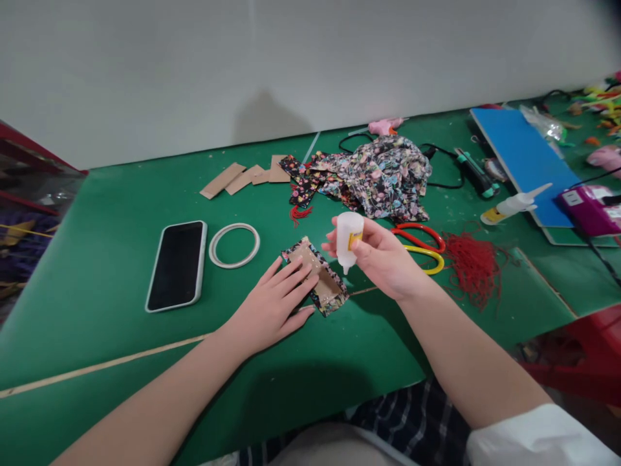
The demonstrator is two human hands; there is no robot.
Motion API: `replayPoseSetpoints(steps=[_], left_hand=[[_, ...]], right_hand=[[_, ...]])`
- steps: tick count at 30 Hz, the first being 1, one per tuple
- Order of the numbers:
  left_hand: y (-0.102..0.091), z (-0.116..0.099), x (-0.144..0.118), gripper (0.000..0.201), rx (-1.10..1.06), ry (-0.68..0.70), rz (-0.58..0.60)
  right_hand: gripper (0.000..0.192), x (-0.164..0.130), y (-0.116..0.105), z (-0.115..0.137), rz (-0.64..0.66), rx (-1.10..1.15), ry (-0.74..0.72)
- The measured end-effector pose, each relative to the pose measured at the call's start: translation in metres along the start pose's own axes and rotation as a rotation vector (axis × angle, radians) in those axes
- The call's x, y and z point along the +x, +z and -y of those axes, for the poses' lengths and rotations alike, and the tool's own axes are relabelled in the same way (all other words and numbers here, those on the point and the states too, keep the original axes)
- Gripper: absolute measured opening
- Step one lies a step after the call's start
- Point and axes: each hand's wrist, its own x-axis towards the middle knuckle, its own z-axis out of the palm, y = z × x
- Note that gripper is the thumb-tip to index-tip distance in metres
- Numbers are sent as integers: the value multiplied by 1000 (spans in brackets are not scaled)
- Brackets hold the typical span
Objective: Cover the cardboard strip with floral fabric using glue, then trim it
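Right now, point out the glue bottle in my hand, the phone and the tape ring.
glue bottle (348,238), head view, white body above the nozzle
phone (177,264), head view, middle of dark screen
tape ring (217,254), head view, left rim

The tabletop (111,272) was green. The bottle (348,241) was white with a yellow label, the fabric (383,178) black with pastel flowers, the phone (177,264) black, the scissors (423,246) red and yellow.
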Motion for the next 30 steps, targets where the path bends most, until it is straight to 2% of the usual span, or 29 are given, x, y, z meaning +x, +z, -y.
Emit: replayPoseSetpoints(steps=[6, 9, 13, 16, 20, 24, 30], left_hand=[[1, -1, 0, 50, -6, 3, 49], [2, -1, 1, 51, -21, 12, 46], [1, -2, 2, 49, -60, -11, 0], [1, -2, 4, 47, -61, -25, -10], [1, -2, 4, 46, -31, -57, 5], [3, -1, 3, 46, -26, -69, -9], [5, -1, 4, 43, -37, -61, -28]], right_hand=[[42, 1, 2, 2, -166, -69, -85], [34, -1, 6, 3, -210, -119, -117], [21, -2, 10, 8, -266, -363, -169], [27, 5, 15, 17, -293, -542, -249], [38, 30, 30, 26, -288, -796, -348], [39, 60, 38, 8, -320, -922, -416], [40, 79, 25, -27, -364, -1066, -402]])
